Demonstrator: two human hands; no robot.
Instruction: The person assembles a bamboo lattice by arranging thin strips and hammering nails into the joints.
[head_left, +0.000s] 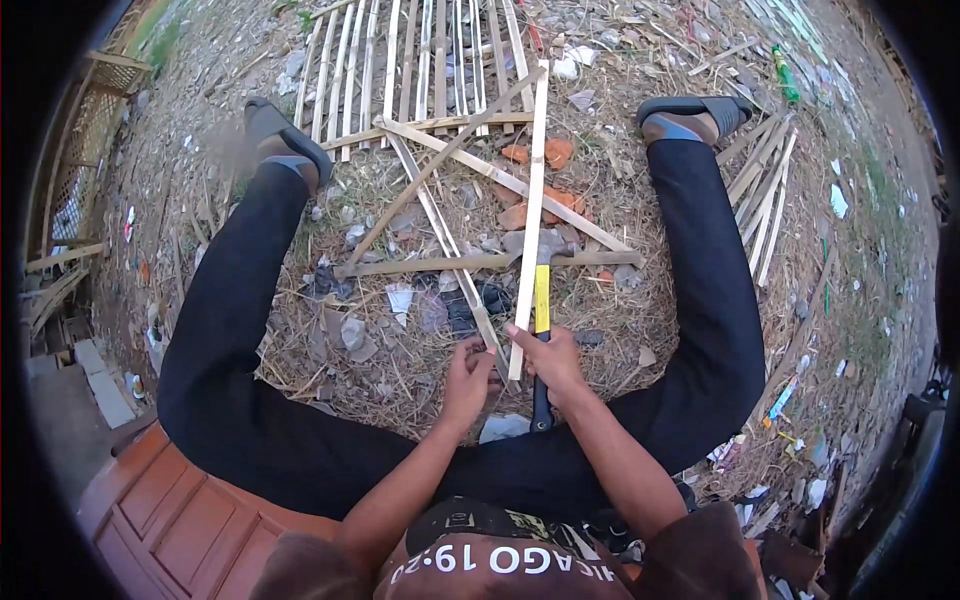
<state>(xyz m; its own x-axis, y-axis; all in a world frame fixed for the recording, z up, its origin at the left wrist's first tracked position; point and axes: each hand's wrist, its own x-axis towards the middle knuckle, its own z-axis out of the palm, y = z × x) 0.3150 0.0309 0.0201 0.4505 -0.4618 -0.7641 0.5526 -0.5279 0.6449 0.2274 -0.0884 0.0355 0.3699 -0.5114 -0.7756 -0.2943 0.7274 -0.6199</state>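
Observation:
My left hand point(470, 382) is closed around the near end of a narrow bamboo slat point(438, 222), which runs away to the far left. Between the thumb and fingers of my right hand point(552, 362), a paler bamboo strip point(533, 205) points away from me, lying across the other slats. A hammer point(542, 300) with a yellow and black handle is beneath that hand, its grey head against a crosswise slat point(465, 264). Whether the right fingers also touch the handle, I cannot tell. Two more slats cross farther off, one of them slanting point(500, 178) down to the right.
Beyond the crossed slats lies a panel of several parallel slats point(440, 122). Loose slats point(765, 190) are piled beside my right foot. Orange brick pieces point(558, 153), stones and litter dot the dry grass. A green bottle point(785, 75) lies far right. An orange-brown panelled surface point(190, 510) is under me.

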